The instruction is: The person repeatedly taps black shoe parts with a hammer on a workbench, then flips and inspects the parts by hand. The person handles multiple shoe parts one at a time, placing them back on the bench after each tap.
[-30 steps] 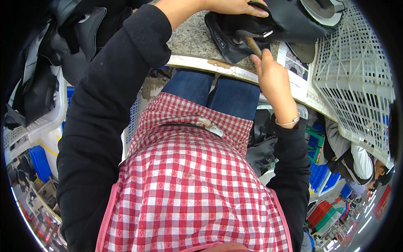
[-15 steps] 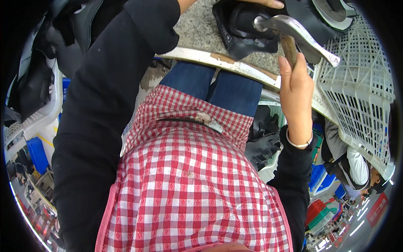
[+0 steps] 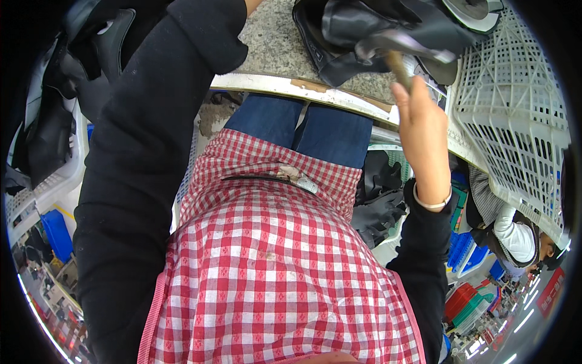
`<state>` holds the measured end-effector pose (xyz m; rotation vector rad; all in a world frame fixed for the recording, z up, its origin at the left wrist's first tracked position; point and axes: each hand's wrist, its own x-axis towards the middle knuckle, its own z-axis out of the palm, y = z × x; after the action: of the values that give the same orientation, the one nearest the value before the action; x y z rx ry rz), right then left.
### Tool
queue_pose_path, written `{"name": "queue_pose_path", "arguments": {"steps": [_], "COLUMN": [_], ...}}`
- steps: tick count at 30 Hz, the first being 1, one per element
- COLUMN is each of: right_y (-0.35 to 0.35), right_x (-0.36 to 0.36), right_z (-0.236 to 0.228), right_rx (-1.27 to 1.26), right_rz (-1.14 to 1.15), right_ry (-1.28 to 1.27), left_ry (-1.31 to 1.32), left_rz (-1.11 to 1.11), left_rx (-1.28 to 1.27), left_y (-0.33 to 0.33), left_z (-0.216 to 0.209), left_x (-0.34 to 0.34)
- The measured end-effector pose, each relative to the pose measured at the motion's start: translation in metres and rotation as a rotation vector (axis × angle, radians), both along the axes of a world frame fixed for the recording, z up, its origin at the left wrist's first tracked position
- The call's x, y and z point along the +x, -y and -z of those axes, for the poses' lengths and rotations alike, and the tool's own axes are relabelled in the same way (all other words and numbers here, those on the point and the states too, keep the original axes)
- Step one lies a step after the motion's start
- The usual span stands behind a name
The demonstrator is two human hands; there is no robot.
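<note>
Right hand (image 3: 424,127) gripping a hammer (image 3: 397,65) at the black upper

The hammer angles up and away from the right hand, its handle closed between thumb and fingers. Its metal head blurs just beyond the fingertips, in front of the black upper (image 3: 345,24); whether they touch, I cannot tell. It should feel head-heavy and rigid, with the brown handle as the place to hold it and the smooth metal a poorer grip.

The black upper lies on the desk (image 3: 273,45), ahead of the right hand and toward its left. Its sheen and folds suggest something light, supple and rather slippery, best pinned flat by an edge.

The left hand is beyond the top edge, so I cannot tell its state; only a sliver of wrist shows. A white lattice basket (image 3: 515,103) stands to the right hand's right.
</note>
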<state>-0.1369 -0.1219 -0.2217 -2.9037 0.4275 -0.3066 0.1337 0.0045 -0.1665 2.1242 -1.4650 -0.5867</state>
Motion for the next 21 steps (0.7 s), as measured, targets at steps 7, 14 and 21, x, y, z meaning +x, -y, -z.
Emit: {"name": "queue_pose_path", "arguments": {"steps": [7,14,21], "right_y": [0.000,0.003,0.017], "right_x": [-0.002,-0.003,-0.026], "right_z": [-0.010,-0.009,0.032], "right_rx": [0.032,0.024,0.141], "right_rz": [-0.054,-0.138,-0.084], "right_ry": [-0.030,0.005,0.008], "left_ry": [0.046,0.045,-0.035], "left_rz": [-0.025,0.023,-0.052], "left_rx": [0.040,0.044,-0.348], "left_y": [0.002,-0.002,-0.021], "left_z": [0.003,0.004,0.037], "left_x": [0.000,-0.002,-0.025]}}
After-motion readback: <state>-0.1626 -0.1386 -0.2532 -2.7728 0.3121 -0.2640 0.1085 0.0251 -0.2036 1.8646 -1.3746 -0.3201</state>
